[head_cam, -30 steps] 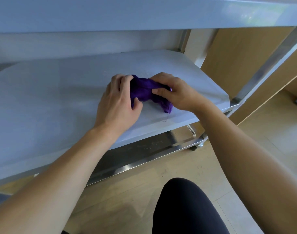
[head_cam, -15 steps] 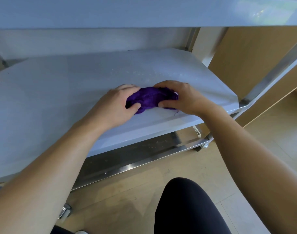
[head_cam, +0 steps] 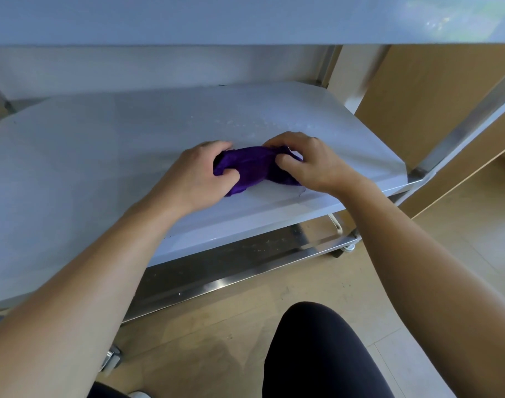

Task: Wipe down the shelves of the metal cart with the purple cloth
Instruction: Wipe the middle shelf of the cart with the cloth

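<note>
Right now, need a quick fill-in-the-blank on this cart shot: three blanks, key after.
1. The cloth bunched between the left grip and the right grip is ____ in colour.
2. It lies on a shelf that is the ____ of the three in view.
3. The number of grips holding the cloth is ____.
Missing words: purple; middle; two.

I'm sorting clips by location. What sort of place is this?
Probably an indoor kitchen or utility area, though that is uncertain. A stainless steel cart on casters, a purple cloth on its middle shelf, stands on a wood-look floor beside light wooden panels.
</note>
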Tool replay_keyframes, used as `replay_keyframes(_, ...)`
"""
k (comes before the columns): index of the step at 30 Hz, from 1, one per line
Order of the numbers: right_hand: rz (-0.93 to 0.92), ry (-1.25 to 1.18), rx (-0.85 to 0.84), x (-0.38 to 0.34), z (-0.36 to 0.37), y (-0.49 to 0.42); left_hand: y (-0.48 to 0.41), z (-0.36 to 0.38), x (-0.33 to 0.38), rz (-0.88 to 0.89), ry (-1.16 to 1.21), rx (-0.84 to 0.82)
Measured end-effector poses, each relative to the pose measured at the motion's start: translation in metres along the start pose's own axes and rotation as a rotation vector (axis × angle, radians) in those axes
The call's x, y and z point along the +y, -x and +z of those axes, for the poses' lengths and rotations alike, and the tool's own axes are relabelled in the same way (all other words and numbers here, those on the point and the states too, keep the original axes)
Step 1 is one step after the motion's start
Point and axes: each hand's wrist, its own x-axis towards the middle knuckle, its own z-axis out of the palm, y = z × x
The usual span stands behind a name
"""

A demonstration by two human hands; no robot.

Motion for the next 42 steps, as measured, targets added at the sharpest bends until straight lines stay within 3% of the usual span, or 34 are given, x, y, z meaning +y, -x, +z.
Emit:
replay_keyframes(4,-0.005,0.110,-0.042,0.005,0.008,-0.003,-0.003,0.006,-0.007,0.068,-0.133,0.074)
replay_keyframes(9,-0.004,0.178,-0.053,0.008,0.003,-0.007,-0.010,0.000,-0.008,0.054,-0.034,0.252)
replay_keyframes(15,0.008,-0.017,-0.100,0.007,0.003,0.000,-0.005,0.007,-0.006,-0.003,-0.089,0.027)
replay_keyframes(21,0.151,-0.232,-0.120,-0.006,-0.002,0.004,-0.009,0.007,-0.008,0.032,-0.083,0.109)
replay_keyframes(24,0.134,-0.161,-0.139,-0.008,-0.003,0.004,-0.010,0.006,-0.004,0.000,-0.023,0.148)
replay_keyframes(27,0.053,0.021,-0.029,0.000,0.000,-0.001,-0.010,0.004,-0.001,-0.037,0.008,0.213)
replay_keyframes(30,0.037,0.031,0.114,0.006,-0.004,-0.006,-0.009,0.002,0.002,-0.078,0.040,0.245)
replay_keyframes(35,0.065,-0.089,-0.028,0.002,-0.013,0.003,-0.007,0.003,0.003,-0.034,0.114,0.076)
replay_keyframes(38,0.078,-0.071,-0.196,0.002,-0.012,0.009,-0.004,0.002,-0.001,0.017,-0.081,-0.132)
replay_keyframes(40,0.047,-0.005,-0.179,0.007,-0.010,0.007,-0.001,0.003,-0.003,0.046,-0.166,-0.217)
replay_keyframes(42,-0.023,-0.006,-0.100,0.013,-0.006,0.005,-0.001,0.003,-0.006,0.080,-0.148,-0.170)
